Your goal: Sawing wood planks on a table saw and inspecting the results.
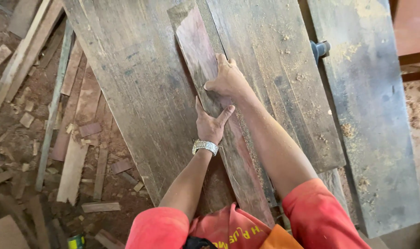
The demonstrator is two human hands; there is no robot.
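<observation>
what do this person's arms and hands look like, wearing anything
Both arms are bare from the hands up to short red sleeves of a shirt with yellow lettering on the front. The left hand has a silver metal link wristwatch around its wrist. The right hand wears nothing: no glove, ring or band shows. No gloves on either hand.

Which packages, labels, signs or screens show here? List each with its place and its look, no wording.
Small can: on the littered floor at the bottom left, round, with a green and yellow printed wrap.
Printed shirt: bottom edge, red cloth with yellow lettering, partly hidden.
No signs or screens.
Both hands, left hand and right hand, lie on a reddish plank, which bears no label.
</observation>
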